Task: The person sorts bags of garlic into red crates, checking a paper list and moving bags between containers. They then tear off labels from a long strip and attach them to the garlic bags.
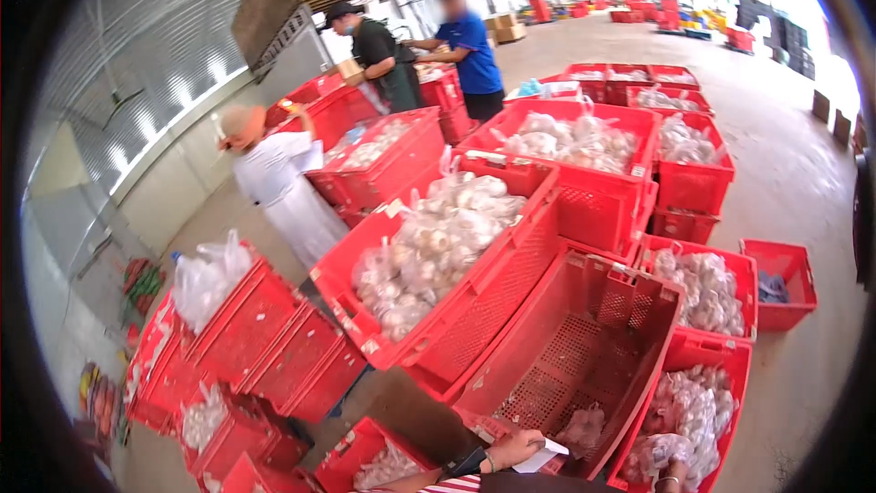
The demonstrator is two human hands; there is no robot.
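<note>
At the bottom edge, my left hand (516, 449), with a dark band at its wrist, is closed on a white paper (545, 456) beside the near end of a large red crate (598, 297). That crate holds one small bag (581, 429) on its perforated floor. My right hand (674, 472) is closed on a clear plastic bag of pale bulbs (661, 449), which look like garlic, over the crate at the lower right (744, 374); its fingertips are mostly hidden. More bagged bulbs (695, 411) lie in that crate.
Stacked red crates (497, 301) with bagged bulbs (456, 228) surround my hands. A person in white (274, 173) stands at the left; a person in an apron (379, 59) and another in blue (473, 50) stand behind. A small red crate (789, 315) is at the right.
</note>
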